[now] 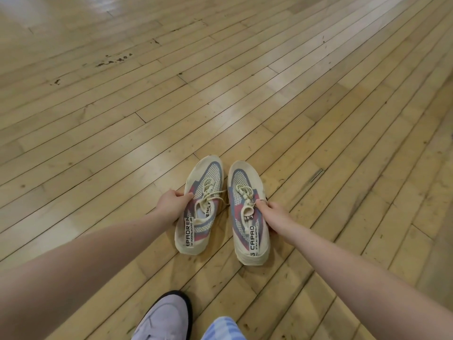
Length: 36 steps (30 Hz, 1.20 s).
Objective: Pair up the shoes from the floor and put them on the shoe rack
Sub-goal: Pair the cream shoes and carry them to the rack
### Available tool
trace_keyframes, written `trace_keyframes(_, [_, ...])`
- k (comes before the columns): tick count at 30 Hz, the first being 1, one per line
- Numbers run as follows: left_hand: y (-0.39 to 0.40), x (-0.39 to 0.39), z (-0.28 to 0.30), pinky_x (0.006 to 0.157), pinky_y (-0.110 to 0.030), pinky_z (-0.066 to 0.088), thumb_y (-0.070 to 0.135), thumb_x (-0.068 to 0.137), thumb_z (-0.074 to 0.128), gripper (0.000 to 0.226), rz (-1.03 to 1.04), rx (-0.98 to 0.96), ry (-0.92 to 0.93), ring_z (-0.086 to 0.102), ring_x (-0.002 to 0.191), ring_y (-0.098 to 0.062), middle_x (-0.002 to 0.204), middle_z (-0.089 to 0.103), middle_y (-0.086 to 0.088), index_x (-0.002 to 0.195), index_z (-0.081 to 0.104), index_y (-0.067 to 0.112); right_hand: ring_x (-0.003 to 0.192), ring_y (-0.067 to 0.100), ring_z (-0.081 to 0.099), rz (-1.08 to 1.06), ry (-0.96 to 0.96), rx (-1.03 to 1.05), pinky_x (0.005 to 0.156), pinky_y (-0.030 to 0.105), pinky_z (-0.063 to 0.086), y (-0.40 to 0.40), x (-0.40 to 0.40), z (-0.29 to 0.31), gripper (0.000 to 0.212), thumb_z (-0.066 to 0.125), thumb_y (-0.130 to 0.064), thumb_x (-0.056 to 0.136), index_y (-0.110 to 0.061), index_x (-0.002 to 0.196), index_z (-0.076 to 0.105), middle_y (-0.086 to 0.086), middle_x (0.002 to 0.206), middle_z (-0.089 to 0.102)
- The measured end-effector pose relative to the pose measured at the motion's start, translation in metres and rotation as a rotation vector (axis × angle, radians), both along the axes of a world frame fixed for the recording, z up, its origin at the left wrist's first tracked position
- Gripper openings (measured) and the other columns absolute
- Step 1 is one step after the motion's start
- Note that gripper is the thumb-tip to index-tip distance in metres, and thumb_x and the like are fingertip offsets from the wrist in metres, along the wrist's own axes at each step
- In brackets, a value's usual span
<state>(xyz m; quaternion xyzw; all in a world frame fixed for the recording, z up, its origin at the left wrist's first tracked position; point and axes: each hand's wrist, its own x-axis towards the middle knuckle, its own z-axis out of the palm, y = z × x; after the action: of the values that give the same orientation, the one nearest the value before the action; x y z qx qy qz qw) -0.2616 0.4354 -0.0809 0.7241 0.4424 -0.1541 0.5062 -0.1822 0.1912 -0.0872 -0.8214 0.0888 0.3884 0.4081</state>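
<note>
- Over the wood floor (245, 82), two cream sneakers sit side by side, toes pointing away, close but not touching.
- Left hand (171, 204) grips the left sneaker (198, 207) at its outer side by the collar, thumb on top.
- Right hand (272, 214) grips the right sneaker (247, 212) at its outer side, thumb by the laces.
- Whether the soles touch the floor cannot be told.
- Below, a grey shoe (164, 317) on the person's foot.

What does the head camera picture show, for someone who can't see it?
Two hands hold a matching pair of cream, grey and pink sneakers side by side: the left hand grips the left sneaker, the right hand the right sneaker. Below them is a wooden plank floor.
</note>
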Motion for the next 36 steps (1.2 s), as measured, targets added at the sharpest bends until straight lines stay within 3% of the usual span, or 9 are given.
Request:
trace_keyframes(8, [-0.015,0.001,0.001,0.079,-0.043,0.058,0.042,0.095,0.045,0.037,0.15,-0.038,-0.073,0.07,0.082,-0.024,0.091,0.07,-0.009,0.111,0.054,0.009,0.09,0.028,0.066,0.178,-0.134,-0.294,0.078,0.035,0.054,-0.003,0.001,0.013,0.06,0.025,-0.054,0.094,-0.009,0.108,0.063,0.01,0.103,0.07])
trace_keyframes(11, [-0.031,0.021,0.022,0.061,-0.032,0.054,0.038,0.097,0.045,0.037,0.095,-0.08,-0.09,0.068,0.074,-0.02,0.088,0.069,-0.008,0.112,0.057,0.006,0.087,0.032,0.07,0.194,-0.11,-0.244,0.081,0.044,0.057,-0.021,0.017,0.035,0.057,0.025,-0.05,0.097,-0.008,0.098,0.064,0.015,0.094,0.073])
trace_keyframes(14, [-0.054,0.048,0.054,0.051,-0.026,0.048,0.034,0.099,0.044,0.032,0.01,-0.107,-0.128,0.064,0.063,-0.017,0.077,0.066,-0.005,0.102,0.06,0.006,0.086,0.032,0.071,0.185,-0.144,-0.218,0.079,0.043,0.058,-0.043,0.036,0.067,0.056,0.025,-0.048,0.099,-0.008,0.096,0.063,0.015,0.09,0.074])
trace_keyframes(18, [-0.099,0.097,0.101,0.057,-0.027,0.052,0.031,0.099,0.044,0.028,-0.089,-0.132,-0.203,0.063,0.062,-0.017,0.075,0.064,-0.005,0.094,0.058,0.008,0.074,0.023,0.065,0.035,-0.224,-0.191,0.072,0.032,0.052,-0.092,0.06,0.104,0.053,0.023,-0.045,0.101,-0.012,0.081,0.06,0.008,0.078,0.067])
trace_keyframes(22, [-0.157,0.135,0.138,0.054,-0.026,0.051,0.032,0.098,0.046,0.029,-0.255,-0.058,-0.244,0.063,0.06,-0.015,0.076,0.066,-0.006,0.084,0.058,0.01,0.093,0.032,0.064,-0.134,-0.279,-0.166,0.082,0.037,0.053,-0.151,0.074,0.115,0.059,0.023,-0.046,0.1,-0.002,0.106,0.063,0.018,0.102,0.068])
trace_keyframes(25, [-0.206,0.156,0.16,0.061,-0.028,0.055,0.035,0.097,0.047,0.032,-0.434,0.028,-0.265,0.066,0.062,-0.017,0.078,0.069,-0.007,0.08,0.061,0.011,0.08,0.028,0.061,-0.229,-0.329,-0.165,0.063,0.029,0.047,-0.193,0.076,0.124,0.053,0.025,-0.044,0.101,-0.006,0.096,0.062,0.016,0.096,0.066])
trace_keyframes(27, [-0.237,0.168,0.175,0.055,-0.025,0.052,0.037,0.096,0.048,0.032,-0.543,0.1,-0.279,0.065,0.061,-0.014,0.074,0.067,-0.003,0.086,0.062,0.011,0.079,0.027,0.061,-0.278,-0.343,-0.151,0.07,0.031,0.05,-0.22,0.076,0.126,0.053,0.025,-0.044,0.101,-0.006,0.088,0.061,0.014,0.091,0.066])
trace_keyframes(30, [-0.285,0.182,0.203,0.049,-0.021,0.05,0.041,0.095,0.05,0.032,-0.678,0.159,-0.297,0.066,0.06,-0.012,0.074,0.069,-0.002,0.094,0.063,0.011,0.093,0.03,0.064,-0.401,-0.34,-0.123,0.087,0.038,0.051,-0.257,0.072,0.124,0.056,0.025,-0.044,0.099,-0.004,0.102,0.064,0.017,0.102,0.068])
trace_keyframes(36, [-0.384,0.188,0.219,0.052,-0.026,0.05,0.043,0.094,0.051,0.04,-0.735,0.135,-0.339,0.067,0.065,-0.016,0.087,0.072,-0.008,0.101,0.063,0.006,0.101,0.032,0.06,-0.752,-0.35,-0.035,0.087,0.037,0.049,-0.315,0.053,0.137,0.049,0.028,-0.038,0.099,-0.004,0.112,0.061,0.017,0.111,0.063])
